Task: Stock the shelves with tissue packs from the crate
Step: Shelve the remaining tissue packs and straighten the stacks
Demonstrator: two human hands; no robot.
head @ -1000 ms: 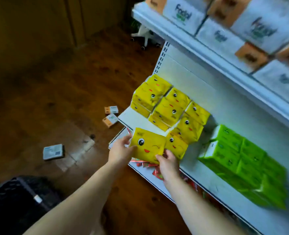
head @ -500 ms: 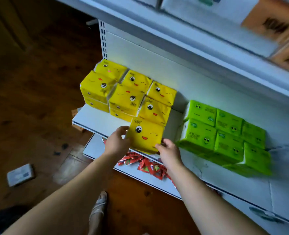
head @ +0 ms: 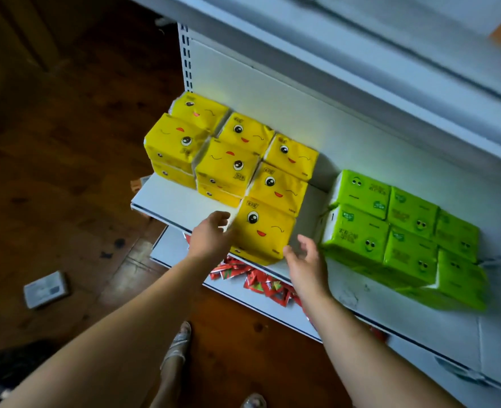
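Note:
A yellow tissue pack [head: 265,229] with a winking face sits at the front of the white shelf [head: 178,201], on top of another yellow pack. Behind it stand several more yellow packs [head: 228,163] in stacked rows. My left hand [head: 211,237] hovers just left of the front pack with relaxed fingers, holding nothing. Just right of the pack's front corner, my right hand [head: 303,257] is open too, with its fingers spread. Several green tissue packs [head: 402,228] fill the shelf to the right. The crate is out of view.
A lower shelf [head: 167,251] holds red sachets [head: 255,279]. A small box [head: 46,288] lies on the wooden floor to the left. My feet [head: 178,340] stand close to the shelf base. An upper shelf [head: 361,54] overhangs the packs.
Both hands have let go of the front yellow pack, which now rests on the shelf; the hands have drawn slightly apart from it. The camera has moved closer to the shelf.

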